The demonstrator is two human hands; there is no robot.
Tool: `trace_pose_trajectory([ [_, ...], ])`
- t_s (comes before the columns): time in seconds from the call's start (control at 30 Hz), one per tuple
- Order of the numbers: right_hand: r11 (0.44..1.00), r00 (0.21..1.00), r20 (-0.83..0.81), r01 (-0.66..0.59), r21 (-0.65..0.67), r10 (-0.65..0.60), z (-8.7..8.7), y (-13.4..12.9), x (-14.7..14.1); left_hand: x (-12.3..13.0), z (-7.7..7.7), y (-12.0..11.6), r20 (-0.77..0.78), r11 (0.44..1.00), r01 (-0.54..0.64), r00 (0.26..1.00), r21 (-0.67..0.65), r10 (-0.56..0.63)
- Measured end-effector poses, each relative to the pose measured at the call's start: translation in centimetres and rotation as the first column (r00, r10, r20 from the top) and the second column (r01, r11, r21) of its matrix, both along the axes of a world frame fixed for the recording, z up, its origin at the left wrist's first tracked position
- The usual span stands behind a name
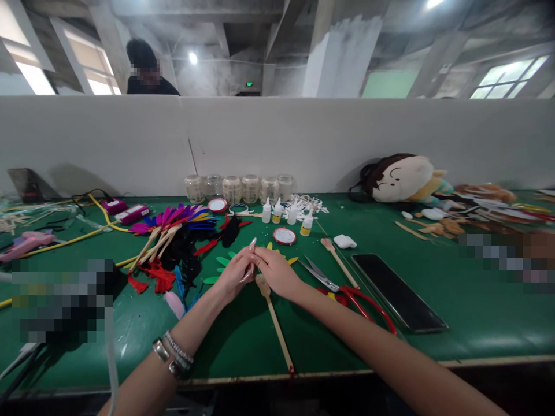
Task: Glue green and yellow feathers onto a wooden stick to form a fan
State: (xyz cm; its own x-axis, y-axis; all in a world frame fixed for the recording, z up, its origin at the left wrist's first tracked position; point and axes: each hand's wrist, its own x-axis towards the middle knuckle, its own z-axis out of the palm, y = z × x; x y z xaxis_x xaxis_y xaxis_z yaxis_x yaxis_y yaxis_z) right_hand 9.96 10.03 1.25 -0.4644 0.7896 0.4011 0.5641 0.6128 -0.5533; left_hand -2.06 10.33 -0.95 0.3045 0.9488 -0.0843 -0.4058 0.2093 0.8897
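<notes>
My left hand point(236, 270) and my right hand point(277, 270) meet at the fingertips above the middle of the table edge. Both are closed in a pinch, and whatever lies between the fingers is hidden. Under them is a wooden stick point(277, 329) with a flat, wider head and a red bit at its near end. Green feathers point(222, 261) fan out to the left of my hands, and yellow feathers point(293, 260) show on the right. Red-handled scissors point(347, 293) lie open beside my right wrist. A white-capped glue bottle point(306, 225) stands beyond.
Feathered sticks point(162, 240) with red tassels lie left. Glass jars point(232, 189) line the partition point(277, 138). A red-rimmed lid point(284, 236), another stick point(340, 263) and a phone point(396, 292) are nearby. A plush doll point(403, 178) rests at back right. Someone point(145, 69) is beyond the partition.
</notes>
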Motion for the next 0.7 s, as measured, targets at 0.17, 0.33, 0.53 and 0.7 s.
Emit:
trace_pose_trajectory([
  [0.17, 0.962, 0.960, 0.260, 0.032, 0.271, -0.105, 0.3, -0.2, 0.1, -0.1, 0.1, -0.1, 0.037, 1.000, 0.003, 0.999, 0.010, -0.004],
  [0.33, 0.948, 0.929, 0.355, -0.011, 0.319, -0.109, 0.7, 0.3, 0.6, 0.1, 0.4, 0.0, -0.020, 0.999, -0.041, 0.999, 0.029, 0.041],
  [0.53, 0.942, 0.880, 0.345, 0.269, 0.201, -0.325, 1.7, 4.3, 5.0, 0.1, 1.0, 0.1, 0.018, 0.996, -0.082, 0.997, 0.044, 0.081],
  [0.7, 0.916, 0.811, 0.454, 0.400, 0.032, -0.370, 0.7, 8.5, 9.0, -0.1, 1.0, 0.2, 0.067, 0.985, -0.157, 0.986, 0.070, 0.152],
])
